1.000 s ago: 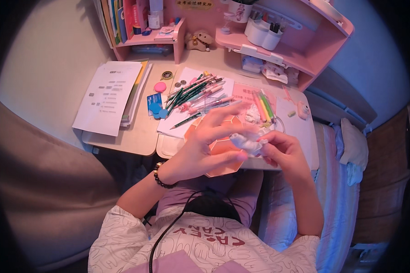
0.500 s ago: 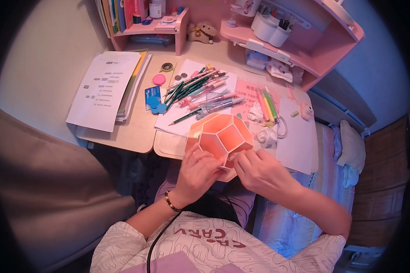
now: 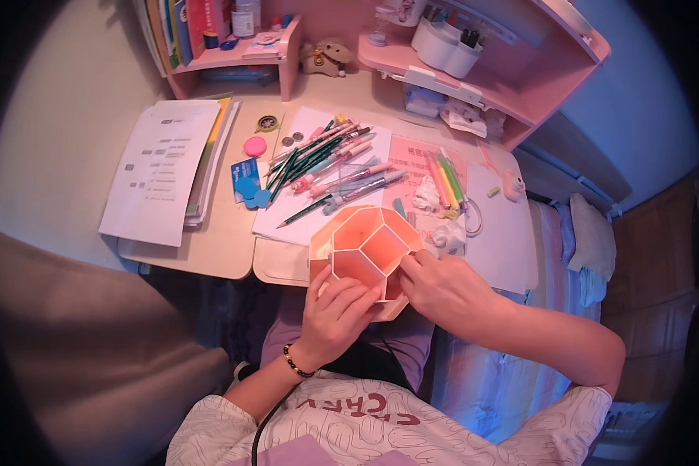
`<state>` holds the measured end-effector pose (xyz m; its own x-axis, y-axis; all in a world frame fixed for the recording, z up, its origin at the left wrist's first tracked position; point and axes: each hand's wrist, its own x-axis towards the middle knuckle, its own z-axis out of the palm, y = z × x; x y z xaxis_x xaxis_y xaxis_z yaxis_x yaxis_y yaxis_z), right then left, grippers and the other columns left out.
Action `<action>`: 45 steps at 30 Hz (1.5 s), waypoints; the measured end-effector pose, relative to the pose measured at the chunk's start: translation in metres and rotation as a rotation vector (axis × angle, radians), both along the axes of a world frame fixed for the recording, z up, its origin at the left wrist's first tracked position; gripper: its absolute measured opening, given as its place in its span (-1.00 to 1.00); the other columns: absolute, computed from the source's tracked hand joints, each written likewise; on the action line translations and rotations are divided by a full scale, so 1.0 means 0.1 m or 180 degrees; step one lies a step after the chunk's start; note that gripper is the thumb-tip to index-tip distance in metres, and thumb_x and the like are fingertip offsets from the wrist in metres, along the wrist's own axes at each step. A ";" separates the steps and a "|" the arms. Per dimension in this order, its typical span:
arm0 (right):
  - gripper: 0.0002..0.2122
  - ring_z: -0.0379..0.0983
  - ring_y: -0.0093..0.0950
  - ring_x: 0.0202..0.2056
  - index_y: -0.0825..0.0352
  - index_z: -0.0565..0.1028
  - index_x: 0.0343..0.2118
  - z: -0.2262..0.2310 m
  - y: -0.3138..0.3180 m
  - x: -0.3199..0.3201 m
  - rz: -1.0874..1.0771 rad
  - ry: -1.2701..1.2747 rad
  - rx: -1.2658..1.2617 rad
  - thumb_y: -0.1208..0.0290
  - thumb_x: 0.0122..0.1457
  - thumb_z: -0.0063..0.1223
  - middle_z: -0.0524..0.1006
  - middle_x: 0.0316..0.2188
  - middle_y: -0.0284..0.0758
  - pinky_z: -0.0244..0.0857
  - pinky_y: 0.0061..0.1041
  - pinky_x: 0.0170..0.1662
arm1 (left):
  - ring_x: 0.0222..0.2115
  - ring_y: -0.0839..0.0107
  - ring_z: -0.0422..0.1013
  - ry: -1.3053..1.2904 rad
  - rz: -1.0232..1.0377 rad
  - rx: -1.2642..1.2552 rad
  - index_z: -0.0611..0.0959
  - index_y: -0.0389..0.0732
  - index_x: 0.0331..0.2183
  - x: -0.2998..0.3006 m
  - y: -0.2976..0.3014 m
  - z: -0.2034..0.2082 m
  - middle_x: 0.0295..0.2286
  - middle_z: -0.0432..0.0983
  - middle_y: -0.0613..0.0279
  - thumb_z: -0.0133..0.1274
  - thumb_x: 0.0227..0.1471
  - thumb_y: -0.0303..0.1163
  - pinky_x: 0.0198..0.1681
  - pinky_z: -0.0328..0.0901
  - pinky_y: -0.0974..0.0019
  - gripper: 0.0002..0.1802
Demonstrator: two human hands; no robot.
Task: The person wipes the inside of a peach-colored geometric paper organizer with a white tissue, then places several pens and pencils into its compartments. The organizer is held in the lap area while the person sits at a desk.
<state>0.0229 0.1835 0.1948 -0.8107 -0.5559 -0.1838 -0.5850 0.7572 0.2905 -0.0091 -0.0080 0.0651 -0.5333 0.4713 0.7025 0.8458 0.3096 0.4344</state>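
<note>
A pink organizer with pale-edged hexagonal compartments (image 3: 363,247) is held over my lap at the desk's front edge, its openings facing up. My left hand (image 3: 335,309) grips its near left side, the fingers curled over the rim. The fingers of my right hand (image 3: 441,289) are bent together at the compartment on the right. Their tips dip inside the rim, and whatever they hold is hidden. Just beyond the organizer lies a pile of pencils and pens (image 3: 330,167) on white paper.
Stacked papers (image 3: 155,171) lie at the left, near a pink round case (image 3: 255,146) and a compass (image 3: 267,123). Crumpled tissue (image 3: 447,234) and several highlighters (image 3: 446,182) are right of the pile. A pink shelf (image 3: 512,97) stands at the back right; a bed (image 3: 555,311) is beside the desk.
The organizer has tilted slightly in my left hand. My right hand's fingertips have shifted at the right compartment, and my right elbow has swung outward. The whole view has moved a little.
</note>
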 end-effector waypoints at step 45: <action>-0.90 0.35 -0.50 -0.49 0.37 0.44 -0.57 0.02 0.19 0.03 -0.0167 0.0094 -0.0731 0.48 -0.20 0.04 0.31 -0.60 -0.37 0.30 -0.54 -0.53 | -0.05 0.05 0.30 0.0072 0.0132 0.0220 0.39 -0.15 0.00 -0.23 0.24 -0.07 -0.03 0.32 0.06 0.43 -0.37 0.16 0.03 0.23 0.03 -0.02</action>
<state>0.0254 0.2027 0.1972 -0.8427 -0.5374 -0.0329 -0.5370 0.8345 0.1235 -0.0322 0.0158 0.0581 -0.5350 0.3992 0.7446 0.8427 0.3145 0.4369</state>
